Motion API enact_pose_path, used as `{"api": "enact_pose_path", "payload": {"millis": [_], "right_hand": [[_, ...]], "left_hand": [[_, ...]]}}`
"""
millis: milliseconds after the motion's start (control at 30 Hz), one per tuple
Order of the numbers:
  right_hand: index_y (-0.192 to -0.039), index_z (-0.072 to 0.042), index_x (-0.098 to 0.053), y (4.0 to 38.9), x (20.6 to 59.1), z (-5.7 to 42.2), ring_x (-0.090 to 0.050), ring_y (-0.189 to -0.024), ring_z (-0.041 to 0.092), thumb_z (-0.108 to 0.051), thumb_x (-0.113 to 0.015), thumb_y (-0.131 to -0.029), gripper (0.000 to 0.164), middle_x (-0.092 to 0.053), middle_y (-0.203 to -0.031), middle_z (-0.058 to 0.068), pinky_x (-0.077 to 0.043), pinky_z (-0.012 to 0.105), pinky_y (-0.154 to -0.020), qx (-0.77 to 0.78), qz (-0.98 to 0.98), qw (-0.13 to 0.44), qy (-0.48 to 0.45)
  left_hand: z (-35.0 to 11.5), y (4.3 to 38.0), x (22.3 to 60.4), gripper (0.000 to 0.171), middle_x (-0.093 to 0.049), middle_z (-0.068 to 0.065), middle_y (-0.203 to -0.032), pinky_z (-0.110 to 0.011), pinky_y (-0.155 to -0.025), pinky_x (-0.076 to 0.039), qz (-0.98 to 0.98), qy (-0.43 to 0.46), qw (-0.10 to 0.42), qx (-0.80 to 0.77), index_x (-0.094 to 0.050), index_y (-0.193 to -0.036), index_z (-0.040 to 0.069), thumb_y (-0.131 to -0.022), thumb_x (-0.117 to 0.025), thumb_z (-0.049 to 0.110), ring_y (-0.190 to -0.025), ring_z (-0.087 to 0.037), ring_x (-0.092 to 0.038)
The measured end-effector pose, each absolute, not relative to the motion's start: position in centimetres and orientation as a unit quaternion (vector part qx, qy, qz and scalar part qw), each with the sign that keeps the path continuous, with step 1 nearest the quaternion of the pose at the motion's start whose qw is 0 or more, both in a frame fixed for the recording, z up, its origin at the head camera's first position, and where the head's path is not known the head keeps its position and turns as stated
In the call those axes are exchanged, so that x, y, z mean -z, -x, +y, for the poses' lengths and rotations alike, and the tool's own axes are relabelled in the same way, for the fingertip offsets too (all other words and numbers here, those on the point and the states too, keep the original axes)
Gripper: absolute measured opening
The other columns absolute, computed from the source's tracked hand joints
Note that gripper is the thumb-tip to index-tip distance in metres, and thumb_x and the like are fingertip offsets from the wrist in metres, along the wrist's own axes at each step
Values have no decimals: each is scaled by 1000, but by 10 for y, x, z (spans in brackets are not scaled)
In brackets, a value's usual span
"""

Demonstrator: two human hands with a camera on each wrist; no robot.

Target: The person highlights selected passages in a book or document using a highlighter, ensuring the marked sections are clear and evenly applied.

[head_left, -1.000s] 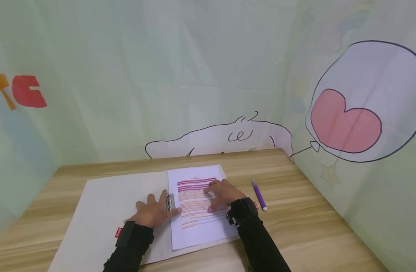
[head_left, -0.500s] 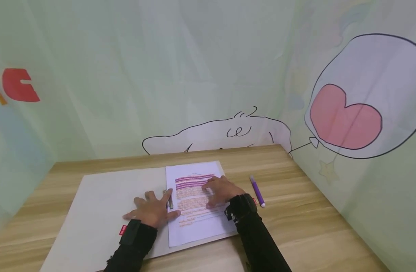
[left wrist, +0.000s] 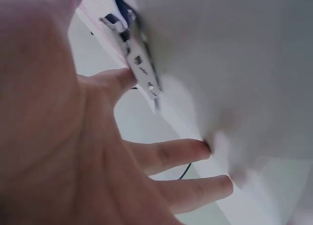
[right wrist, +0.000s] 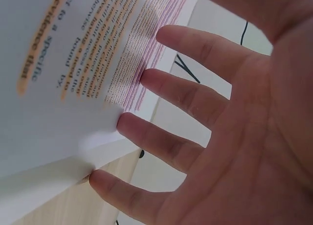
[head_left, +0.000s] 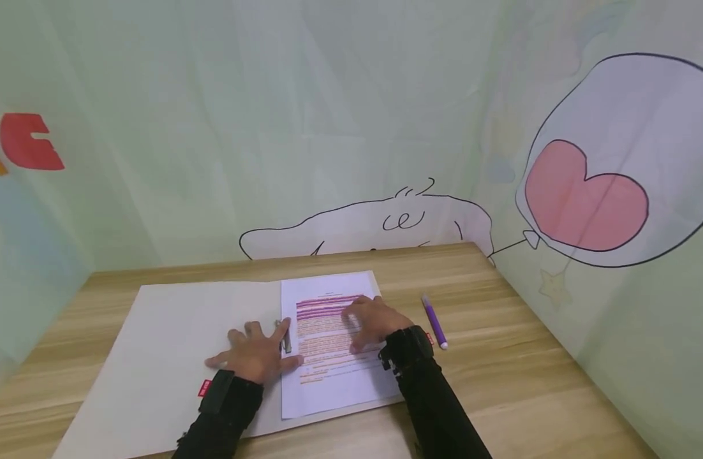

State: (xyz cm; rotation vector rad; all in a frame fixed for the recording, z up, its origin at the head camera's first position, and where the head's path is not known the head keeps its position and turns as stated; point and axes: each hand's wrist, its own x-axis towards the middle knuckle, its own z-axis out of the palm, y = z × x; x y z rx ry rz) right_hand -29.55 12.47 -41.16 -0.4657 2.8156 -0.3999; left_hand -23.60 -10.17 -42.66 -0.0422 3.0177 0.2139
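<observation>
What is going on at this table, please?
A person's right hand rests with spread fingers on a printed sheet, which lies on the right half of an open folder. The left hand touches the folder beside its metal clip. Some text is marked purple and orange. A purple pen lies on the table, right of the folder.

**Black Was Worn on Both Sides**

The left sleeve (head_left: 214, 433) and right sleeve (head_left: 446, 408) were dark black. A broad black left wristband (head_left: 229, 394) had a flat, smooth panel; a chunky black right wristband (head_left: 410, 349) had small parts jutting from its edge. The left hand (head_left: 255, 357) and right hand (head_left: 378, 322) were bare.
</observation>
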Motion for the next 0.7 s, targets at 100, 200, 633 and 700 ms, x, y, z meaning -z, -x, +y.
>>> {"api": "enact_pose_path", "payload": {"millis": [100, 200, 633, 700], "right_hand": [[-138, -28, -59, 294, 409, 123, -42, -133, 30, -26, -93, -69, 76, -46, -151, 3, -50, 57, -101, 144, 968, 123, 163], [-138, -26, -60, 293, 408, 122, -42, -132, 32, -26, -93, -69, 76, -47, -149, 6, -50, 56, -101, 152, 967, 118, 167], [-138, -23, -59, 294, 399, 127, -45, -125, 31, -25, -91, -72, 74, -51, -145, 7, -49, 53, -101, 170, 967, 94, 165], [-139, -23, -58, 293, 399, 127, -45, -125, 31, -25, -91, -73, 74, -52, -144, 7, -49, 54, -100, 172, 968, 93, 159]], "left_hand": [[-101, 235, 423, 92, -46, -39, -124, -90, -78, -33, 996, 16, 58, -70, -41, -150, 20, -76, -75, 62, -112, -64, -43], [-100, 234, 421, 93, -47, -39, -123, -91, -80, -32, 995, 22, 62, -73, -41, -150, 16, -76, -76, 60, -112, -63, -44], [-95, 230, 411, 93, -53, -38, -122, -91, -81, -32, 997, 16, 42, -58, -44, -147, 8, -76, -77, 57, -111, -66, -47], [-94, 229, 410, 93, -54, -38, -121, -90, -82, -32, 998, 17, 41, -53, -44, -147, 8, -76, -77, 58, -111, -66, -48]]}}
